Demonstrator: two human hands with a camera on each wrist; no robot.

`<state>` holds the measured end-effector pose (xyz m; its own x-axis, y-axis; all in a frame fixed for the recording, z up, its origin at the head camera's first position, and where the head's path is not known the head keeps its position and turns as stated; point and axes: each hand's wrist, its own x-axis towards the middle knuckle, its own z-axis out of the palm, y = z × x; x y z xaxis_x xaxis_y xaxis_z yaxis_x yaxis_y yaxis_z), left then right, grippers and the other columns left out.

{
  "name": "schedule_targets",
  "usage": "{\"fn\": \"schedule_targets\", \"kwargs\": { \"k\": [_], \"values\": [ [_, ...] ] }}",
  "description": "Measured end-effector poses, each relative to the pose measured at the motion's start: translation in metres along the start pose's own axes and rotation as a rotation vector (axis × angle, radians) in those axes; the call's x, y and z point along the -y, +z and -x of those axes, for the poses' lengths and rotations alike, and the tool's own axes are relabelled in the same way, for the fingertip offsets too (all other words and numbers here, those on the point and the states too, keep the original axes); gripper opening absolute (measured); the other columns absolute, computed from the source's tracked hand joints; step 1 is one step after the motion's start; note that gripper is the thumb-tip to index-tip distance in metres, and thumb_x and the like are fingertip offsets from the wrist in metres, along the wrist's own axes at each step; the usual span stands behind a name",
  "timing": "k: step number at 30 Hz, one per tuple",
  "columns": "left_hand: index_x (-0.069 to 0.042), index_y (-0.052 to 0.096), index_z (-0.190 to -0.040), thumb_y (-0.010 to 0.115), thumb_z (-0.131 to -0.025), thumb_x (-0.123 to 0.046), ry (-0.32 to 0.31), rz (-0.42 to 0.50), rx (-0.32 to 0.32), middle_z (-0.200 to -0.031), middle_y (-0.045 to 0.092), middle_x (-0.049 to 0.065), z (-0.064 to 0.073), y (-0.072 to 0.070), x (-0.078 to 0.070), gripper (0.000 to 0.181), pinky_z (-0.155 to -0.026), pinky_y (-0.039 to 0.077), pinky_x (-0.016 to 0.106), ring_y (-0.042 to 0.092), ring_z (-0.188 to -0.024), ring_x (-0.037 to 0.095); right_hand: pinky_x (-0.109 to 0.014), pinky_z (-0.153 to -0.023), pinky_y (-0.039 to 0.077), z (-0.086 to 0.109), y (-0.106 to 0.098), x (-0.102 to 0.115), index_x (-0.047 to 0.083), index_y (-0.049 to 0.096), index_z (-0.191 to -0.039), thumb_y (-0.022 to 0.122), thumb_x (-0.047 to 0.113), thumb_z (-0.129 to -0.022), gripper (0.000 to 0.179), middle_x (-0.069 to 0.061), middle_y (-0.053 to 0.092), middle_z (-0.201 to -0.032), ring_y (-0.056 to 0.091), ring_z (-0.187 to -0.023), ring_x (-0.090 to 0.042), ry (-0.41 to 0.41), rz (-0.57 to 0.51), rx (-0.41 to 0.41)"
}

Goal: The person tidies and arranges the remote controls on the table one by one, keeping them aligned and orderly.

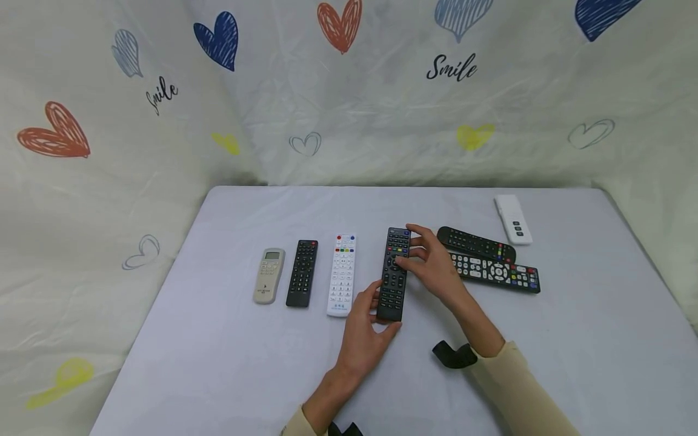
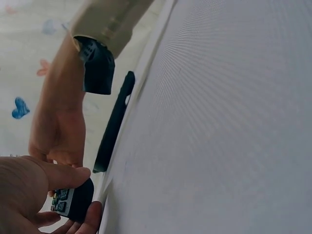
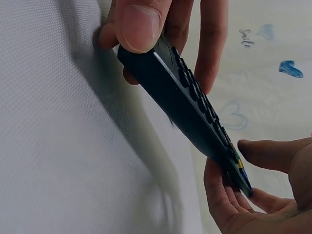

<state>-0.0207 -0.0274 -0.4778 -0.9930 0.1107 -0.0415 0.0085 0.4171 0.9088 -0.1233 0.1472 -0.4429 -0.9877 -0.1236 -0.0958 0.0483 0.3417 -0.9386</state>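
Note:
Both hands hold a black remote control [image 1: 394, 290] with its buttons facing up. My left hand [image 1: 364, 342] grips its lower end, the thumb at the near edge and the fingers along the left side. At the upper end, my right hand [image 1: 436, 266] pinches it, thumb over the buttons and fingers at the right edge and top corner. In the right wrist view the remote [image 3: 175, 105] slants, held over the white table with a shadow beneath it. A white remote [image 1: 342, 275] with coloured buttons lies just left of it.
Farther left lie a slim black remote [image 1: 302, 274] and a small beige remote [image 1: 269, 275] with a display. Right of my right hand, two black remotes [image 1: 475, 243] lie close together at a slant. A white remote [image 1: 514, 219] lies toward the back right of the table [image 1: 600, 339].

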Motion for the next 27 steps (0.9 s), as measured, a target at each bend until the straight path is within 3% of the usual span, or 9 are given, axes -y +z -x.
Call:
{"fn": "schedule_targets", "kwargs": {
  "k": [12,21,27],
  "values": [
    [-0.016,0.041,-0.158,0.086,-0.084,-0.005,-0.006,-0.077,-0.037,-0.135,0.059,0.008,0.005,-0.001,-0.003,0.087,-0.088,0.058,0.023,0.061,-0.119,0.018,-0.019,-0.083,0.049,-0.006,0.004,0.000,0.007,0.038,-0.159,0.075,0.013,-0.095,0.074,-0.024,0.056,-0.138,0.064,-0.122,-0.037,-0.005,0.018,0.024],
    [-0.014,0.040,-0.159,0.086,-0.084,-0.007,-0.028,-0.113,-0.049,-0.134,0.060,0.006,0.007,-0.001,-0.002,0.088,-0.084,0.055,0.020,0.059,-0.108,0.012,-0.031,-0.087,0.051,-0.009,0.008,0.000,0.006,0.041,-0.156,0.075,0.012,-0.095,0.071,-0.025,0.058,-0.139,0.065,-0.122,-0.039,-0.003,0.049,0.027],
    [-0.013,0.039,-0.159,0.085,-0.084,-0.004,-0.035,-0.112,-0.049,-0.138,0.059,0.007,0.007,-0.002,-0.003,0.088,-0.082,0.055,0.020,0.059,-0.103,0.010,-0.042,-0.096,0.050,-0.012,0.010,0.002,0.007,0.043,-0.155,0.075,0.013,-0.094,0.069,-0.023,0.059,-0.139,0.064,-0.125,-0.038,0.011,0.074,0.022]
  ]
}}
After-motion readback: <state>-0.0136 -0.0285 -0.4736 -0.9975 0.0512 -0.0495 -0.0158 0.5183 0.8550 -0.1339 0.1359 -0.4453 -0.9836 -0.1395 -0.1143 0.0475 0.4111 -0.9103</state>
